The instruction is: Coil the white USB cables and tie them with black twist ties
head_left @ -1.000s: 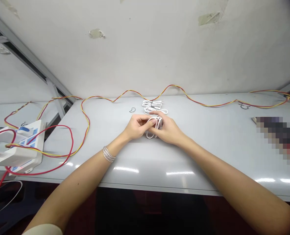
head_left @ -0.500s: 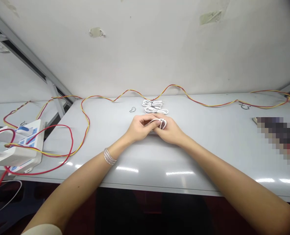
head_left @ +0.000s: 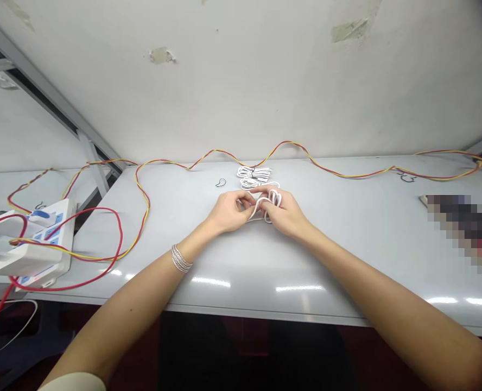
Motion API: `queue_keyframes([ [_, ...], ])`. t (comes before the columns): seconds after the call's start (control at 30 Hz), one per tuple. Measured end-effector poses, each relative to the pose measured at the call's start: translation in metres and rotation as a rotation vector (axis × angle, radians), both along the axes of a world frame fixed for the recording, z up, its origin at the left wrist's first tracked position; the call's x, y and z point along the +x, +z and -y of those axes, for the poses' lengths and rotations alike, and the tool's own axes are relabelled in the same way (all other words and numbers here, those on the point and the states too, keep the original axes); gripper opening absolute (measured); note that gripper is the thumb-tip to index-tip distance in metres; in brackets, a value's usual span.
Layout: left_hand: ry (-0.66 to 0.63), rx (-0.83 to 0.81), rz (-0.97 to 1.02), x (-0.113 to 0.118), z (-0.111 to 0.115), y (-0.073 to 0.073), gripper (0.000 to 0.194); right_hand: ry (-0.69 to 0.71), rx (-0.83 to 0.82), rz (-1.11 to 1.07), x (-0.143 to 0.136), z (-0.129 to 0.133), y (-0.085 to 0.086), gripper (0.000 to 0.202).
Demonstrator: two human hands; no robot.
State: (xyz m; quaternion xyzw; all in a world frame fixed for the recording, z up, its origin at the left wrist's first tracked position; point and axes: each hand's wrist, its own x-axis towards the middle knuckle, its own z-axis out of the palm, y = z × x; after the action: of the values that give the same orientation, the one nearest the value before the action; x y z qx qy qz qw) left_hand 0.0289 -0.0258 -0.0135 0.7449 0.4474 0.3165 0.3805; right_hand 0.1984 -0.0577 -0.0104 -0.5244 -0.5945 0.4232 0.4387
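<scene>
Loops of a white cable (head_left: 274,199) are gripped in my right hand (head_left: 287,216), between thumb and fingers. My left hand (head_left: 232,212) pinches a part of the same cable to the left of the loops; its fingertips partly hide what they hold. Just beyond my hands, two white cable bundles lie on the grey table (head_left: 184,217): the farther bundle (head_left: 254,173) has a dark tie around it, and my right fingers partly cover the nearer bundle (head_left: 249,183). A thin black tie (head_left: 220,183) rests to the left of the bundles.
A white power strip (head_left: 64,233) with plugs and red and yellow wires stands at the left. A twisted red-yellow wire (head_left: 347,176) runs along the back by the wall. More black ties (head_left: 407,177) lie at the back right, near a pixelated object (head_left: 469,231).
My hands have moved slightly apart. The white cable loops now show more between them, and a strand spans from my left fingers to my right hand.
</scene>
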Motion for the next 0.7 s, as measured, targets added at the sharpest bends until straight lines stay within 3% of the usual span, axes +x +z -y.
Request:
queue_keyframes([
  [0.17,-0.166,0.052,-0.217,-0.002,0.006,0.011,0.03,-0.042,-0.085,-0.159,-0.001,0.0,0.006,0.031],
  [0.27,-0.198,0.086,-0.322,-0.003,0.009,0.015,0.037,-0.07,-0.097,-0.172,-0.001,0.001,0.011,0.028],
  [0.43,-0.248,0.124,-0.362,-0.004,0.01,0.011,0.008,-0.06,-0.118,-0.228,-0.003,0.002,0.014,0.027],
  [0.53,-0.196,0.177,-0.35,-0.005,0.008,0.008,0.009,0.017,-0.129,-0.299,-0.004,0.003,0.016,0.025],
  [0.7,-0.008,0.121,-0.416,-0.007,0.006,0.01,0.046,0.148,-0.134,-0.345,-0.004,0.006,0.02,0.015],
])
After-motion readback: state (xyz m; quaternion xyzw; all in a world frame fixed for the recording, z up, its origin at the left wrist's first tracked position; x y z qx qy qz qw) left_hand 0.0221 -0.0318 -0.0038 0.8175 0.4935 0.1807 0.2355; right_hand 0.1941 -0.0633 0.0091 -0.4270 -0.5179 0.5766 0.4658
